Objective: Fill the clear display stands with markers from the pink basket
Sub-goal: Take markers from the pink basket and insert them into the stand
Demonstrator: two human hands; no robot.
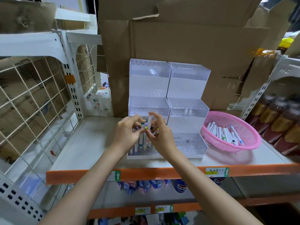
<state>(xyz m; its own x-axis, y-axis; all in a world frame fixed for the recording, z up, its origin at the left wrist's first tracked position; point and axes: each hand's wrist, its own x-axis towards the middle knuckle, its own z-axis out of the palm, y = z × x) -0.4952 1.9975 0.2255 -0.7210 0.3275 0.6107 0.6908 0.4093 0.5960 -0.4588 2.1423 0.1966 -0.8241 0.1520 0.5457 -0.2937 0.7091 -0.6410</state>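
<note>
Two clear three-step display stands sit side by side on the shelf, the left stand (148,104) and the right stand (189,109). Several white markers (140,144) stand in the left stand's lowest step. My left hand (128,132) pinches a marker there near its coloured cap. My right hand (159,129) holds a bunch of markers, one with a pink cap (149,119) sticking up. Both hands hover over the left stand's front step. The pink basket (250,143) at the right holds several more markers (224,133).
The shelf (97,138) has an orange front edge with price tags. Cardboard boxes (178,46) rise behind the stands. A white wire grid panel (32,98) closes the left side. Bottles (279,120) stand at the far right.
</note>
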